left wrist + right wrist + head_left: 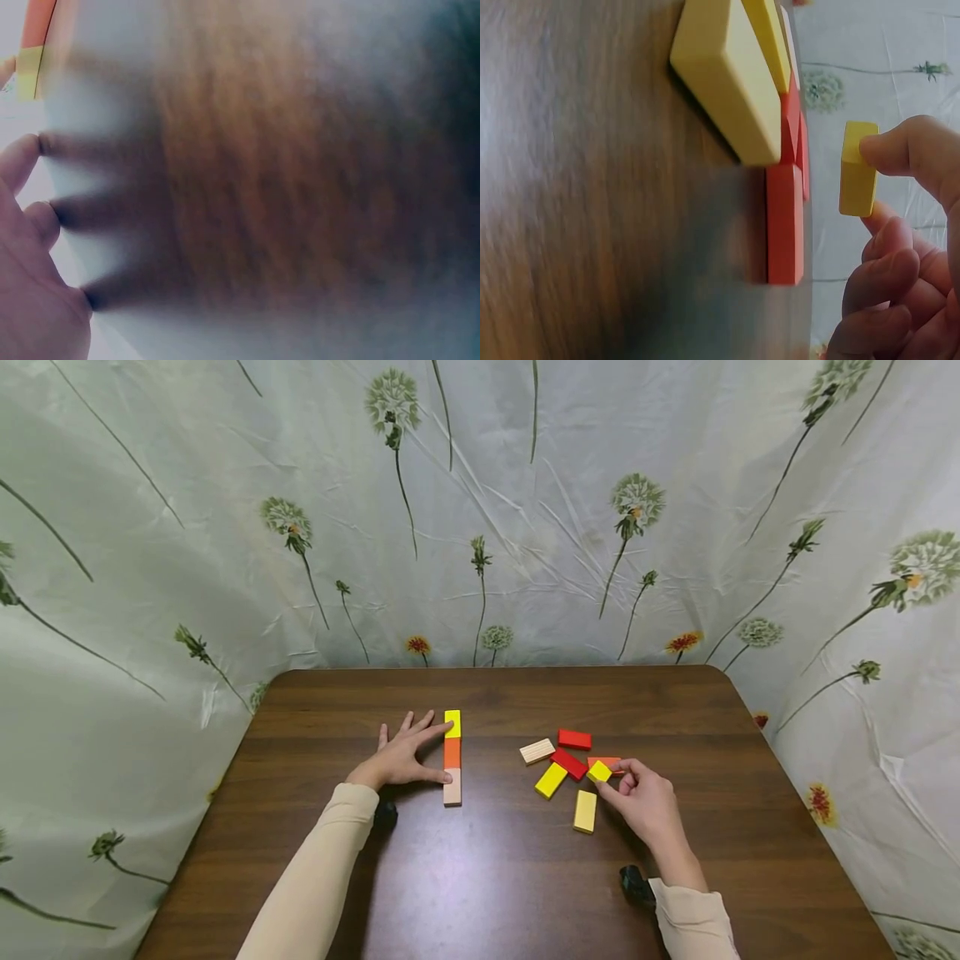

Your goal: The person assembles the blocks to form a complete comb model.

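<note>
My left hand [397,760] spreads its fingers beside a straight row of three wooden blocks. Its index fingertip touches the yellow block [454,718] at the far end, and the thumb touches the pale block [452,795] at the near end. Between these lies an orange block [452,752]. On the right, my right hand [647,800] pinches another yellow block [859,176] between thumb and a fingertip, held up off the table. Beneath it in the head view, an orange-red block [615,762] is partly hidden.
Loose blocks lie left of my right hand: a plain wood one [537,752], a red one [574,739], a second red one [570,763], a yellow one [551,781] and a pale yellow one [585,812]. The brown table [360,693] meets a flowered curtain [525,527] behind.
</note>
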Demonstrator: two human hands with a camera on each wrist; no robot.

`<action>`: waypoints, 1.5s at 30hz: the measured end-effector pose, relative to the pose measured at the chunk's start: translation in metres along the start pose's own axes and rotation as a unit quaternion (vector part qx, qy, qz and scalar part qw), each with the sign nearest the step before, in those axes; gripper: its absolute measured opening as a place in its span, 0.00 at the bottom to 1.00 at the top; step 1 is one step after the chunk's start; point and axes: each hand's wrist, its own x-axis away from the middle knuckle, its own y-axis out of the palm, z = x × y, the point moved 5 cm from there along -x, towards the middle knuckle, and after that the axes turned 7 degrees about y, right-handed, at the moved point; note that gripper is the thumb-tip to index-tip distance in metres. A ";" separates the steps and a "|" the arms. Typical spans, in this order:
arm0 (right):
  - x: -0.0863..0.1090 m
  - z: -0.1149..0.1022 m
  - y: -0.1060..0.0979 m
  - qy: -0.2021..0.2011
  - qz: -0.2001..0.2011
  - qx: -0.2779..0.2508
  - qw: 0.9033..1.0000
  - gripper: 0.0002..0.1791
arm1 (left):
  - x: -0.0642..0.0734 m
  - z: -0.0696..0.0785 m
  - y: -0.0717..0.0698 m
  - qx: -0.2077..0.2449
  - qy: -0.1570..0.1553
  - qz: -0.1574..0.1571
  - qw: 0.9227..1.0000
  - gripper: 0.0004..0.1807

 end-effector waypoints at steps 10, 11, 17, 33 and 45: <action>0.006 -0.020 0.014 -0.047 -0.004 0.010 0.999 0.18 | -0.001 0.004 -0.001 0.000 0.003 0.002 1.000 0.56; 0.007 -0.023 0.016 -0.052 -0.005 0.010 0.999 0.18 | -0.001 0.004 -0.001 0.000 0.003 0.003 1.000 0.56; 0.013 -0.036 0.029 -0.081 -0.016 0.013 0.997 0.16 | -0.001 0.004 -0.001 -0.003 0.003 0.005 1.000 0.56; 0.035 -0.081 0.081 -0.179 -0.068 0.044 0.981 0.12 | 0.000 0.003 -0.001 0.003 0.002 0.005 1.000 0.56; 0.048 -0.103 0.105 -0.230 -0.094 0.060 0.967 0.13 | 0.000 0.001 0.000 0.000 0.000 0.006 1.000 0.56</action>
